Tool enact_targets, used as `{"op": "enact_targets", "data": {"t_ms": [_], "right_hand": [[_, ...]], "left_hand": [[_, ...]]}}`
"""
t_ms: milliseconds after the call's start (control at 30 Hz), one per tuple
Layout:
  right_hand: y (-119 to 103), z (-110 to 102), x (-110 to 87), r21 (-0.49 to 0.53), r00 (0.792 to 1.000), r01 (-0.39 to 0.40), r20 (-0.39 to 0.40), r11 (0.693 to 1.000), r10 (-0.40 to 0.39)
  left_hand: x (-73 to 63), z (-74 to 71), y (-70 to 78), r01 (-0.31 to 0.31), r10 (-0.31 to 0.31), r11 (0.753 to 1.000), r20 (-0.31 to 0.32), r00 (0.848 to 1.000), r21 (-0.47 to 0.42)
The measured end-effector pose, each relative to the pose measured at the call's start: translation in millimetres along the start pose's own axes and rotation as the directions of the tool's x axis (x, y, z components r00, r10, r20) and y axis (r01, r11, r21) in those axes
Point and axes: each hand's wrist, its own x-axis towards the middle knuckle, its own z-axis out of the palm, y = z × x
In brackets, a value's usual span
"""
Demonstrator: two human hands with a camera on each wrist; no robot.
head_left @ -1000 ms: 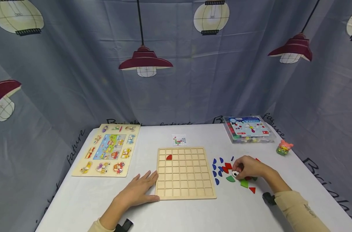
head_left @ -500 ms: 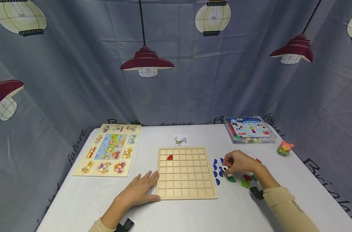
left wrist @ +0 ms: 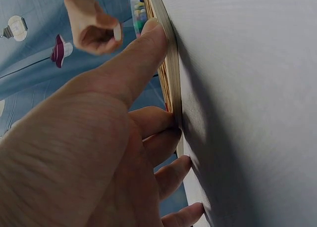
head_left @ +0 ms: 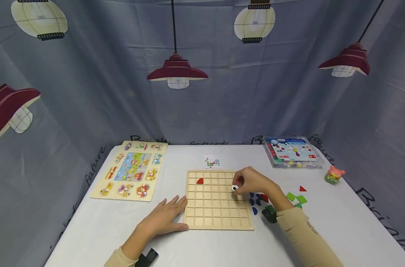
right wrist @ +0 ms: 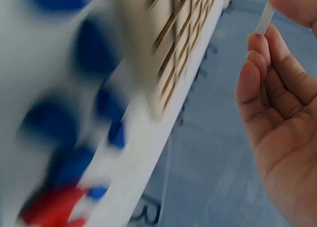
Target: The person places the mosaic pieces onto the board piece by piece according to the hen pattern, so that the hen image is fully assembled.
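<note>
A wooden grid board [head_left: 219, 213] lies on the white table, with a red quarter-circle piece [head_left: 200, 181] in one of its upper left cells. My left hand [head_left: 163, 217] rests by the board's left side, fingers spread; in the left wrist view its thumb and fingertips touch the board's edge. Over the right part of the board, my right hand [head_left: 254, 181] pinches a small white disc with a black dot [head_left: 235, 187] between thumb and fingers. The right wrist view shows that disc [right wrist: 265, 18] edge-on, held above the surface.
Blue half-round pieces [head_left: 254, 211] lie right of the board, partly behind my right hand. Green pieces [head_left: 301, 199] and a red triangle [head_left: 303, 188] are farther right. Behind are a picture card [head_left: 211, 161], a clear box [head_left: 292, 152], a small figurine [head_left: 334, 175] and a picture puzzle [head_left: 103, 185].
My right hand has carried the white disc left from among the loose pieces to over the board. The left hand stays at the board's edge. The head view has shifted slightly.
</note>
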Motion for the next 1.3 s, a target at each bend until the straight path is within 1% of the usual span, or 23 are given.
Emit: {"op": "enact_targets", "data": {"t_ms": [67,200,300,433,533,633,767,1000,1200,1300], "right_hand": [[-9,6,12.2,-0.008,1.000,0.018,-0.003,1.000,-0.018],[-25,19,34.6,-0.022,1.000,0.027,-0.004,0.999,-0.027],[-37,32,50.0,-0.034,0.999,0.033,0.015,0.999,-0.032],[-47,50,66.7,-0.049,0.998,0.038,0.041,0.998,-0.036],[-53,58,75.8,-0.062,0.998,0.040,0.042,0.997,-0.037],[-58,62,82.0,-0.067,0.999,0.035,0.028,0.997,-0.033],[-65,64,87.4,-0.058,1.000,-0.002,0.011,0.998,0.003],[-75,68,92.3,-0.099,0.998,-0.002,0.055,0.995,0.008],[-77,67,94.5,-0.108,0.995,-0.079,0.048,0.991,0.084],[-77,68,95.8,-0.108,0.994,-0.090,0.051,0.990,0.095]], "left_hand": [[0.1,0.2,-0.7,0.000,0.000,1.000,0.001,1.000,0.005],[0.9,1.3,-1.5,-0.003,0.003,1.000,0.000,1.000,0.025],[0.2,2.2,-2.5,0.003,-0.003,1.000,0.000,1.000,0.030],[-1.0,2.0,-3.4,0.013,-0.013,1.000,-0.001,1.000,0.027],[-2.4,1.7,-3.6,0.016,-0.016,1.000,0.000,1.000,0.027],[-1.7,2.1,-3.6,0.017,-0.017,0.999,0.004,1.000,0.040],[-0.1,1.5,-3.1,0.014,-0.015,0.999,0.010,1.000,0.051],[-0.9,1.8,-2.2,0.028,-0.030,0.996,0.023,0.999,0.080],[1.0,0.5,-0.7,0.020,-0.022,0.998,0.021,1.000,0.064],[1.3,1.1,-0.8,0.031,-0.032,0.998,0.026,0.999,0.062]]}}
